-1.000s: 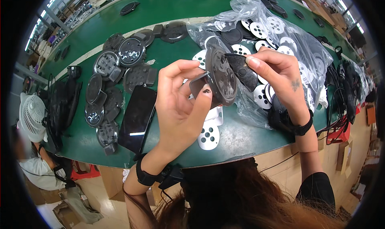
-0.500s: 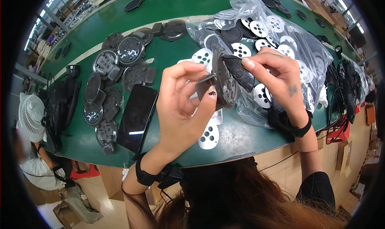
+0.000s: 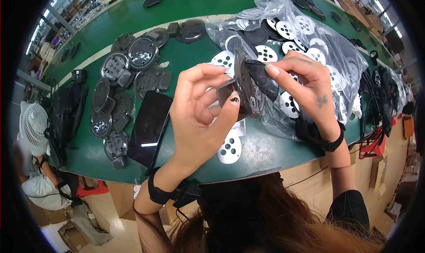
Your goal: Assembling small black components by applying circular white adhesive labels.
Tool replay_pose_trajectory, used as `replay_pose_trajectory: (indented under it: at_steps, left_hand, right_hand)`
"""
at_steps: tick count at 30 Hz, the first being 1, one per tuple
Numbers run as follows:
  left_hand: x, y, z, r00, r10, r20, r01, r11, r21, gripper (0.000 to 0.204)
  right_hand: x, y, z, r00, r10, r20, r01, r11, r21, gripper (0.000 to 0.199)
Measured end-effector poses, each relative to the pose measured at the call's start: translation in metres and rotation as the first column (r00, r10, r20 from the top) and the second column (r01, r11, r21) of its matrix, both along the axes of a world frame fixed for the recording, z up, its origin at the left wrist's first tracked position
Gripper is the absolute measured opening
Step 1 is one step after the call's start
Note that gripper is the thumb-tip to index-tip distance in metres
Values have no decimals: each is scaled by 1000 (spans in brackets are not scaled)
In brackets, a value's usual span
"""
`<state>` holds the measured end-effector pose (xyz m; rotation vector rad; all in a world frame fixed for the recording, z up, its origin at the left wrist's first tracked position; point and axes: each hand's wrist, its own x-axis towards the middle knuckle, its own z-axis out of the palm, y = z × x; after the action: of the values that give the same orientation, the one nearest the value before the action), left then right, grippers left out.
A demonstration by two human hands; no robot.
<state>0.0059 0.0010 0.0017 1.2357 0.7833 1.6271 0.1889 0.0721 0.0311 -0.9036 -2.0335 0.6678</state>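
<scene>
My left hand is closed on a dark round plastic housing, held upright on edge above the table, thumb at the small box-shaped part on its side. Between thumb and fingertips, my right hand pinches the edge of a black flexible disc. This disc is bent and leans against the housing's right face; I cannot tell whether it is stuck there. Beneath my hands lies a white oval piece with several holes.
A clear plastic bag spills white holed discs and black discs on the right. Several dark housings and a black phone lie to the left. A white fan stands far left; cables hang at right.
Both hands keep almost the same pose, with the housing and black disc shifted only slightly. Dark discs on the far green belt have moved rightward.
</scene>
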Motion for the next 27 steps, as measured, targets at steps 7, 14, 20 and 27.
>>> replay_pose_trajectory:
  at_steps: [7, 14, 20, 27]
  left_hand:
    - [0, 0, 1, 1000, -4, 23, 4, 1000, 23, 39]
    - [0, 5, -3, 1000, -13, 6, 13, 998, 57, 39]
    - [-5, 3, -5, 983, -67, 170, 84, 992, -99, 42]
    - [-2, 1, 0, 989, -112, 93, 126, 979, -161, 48]
  right_hand:
    - [-7, -4, -10, 998, 48, -32, -45, 996, 82, 30]
    - [-10, -15, -7, 978, -80, 194, 17, 951, 308, 60]
    - [3, -4, 18, 979, 100, -176, -186, 790, -584, 31]
    - [2, -5, 26, 949, 168, -266, -309, 653, -691, 24]
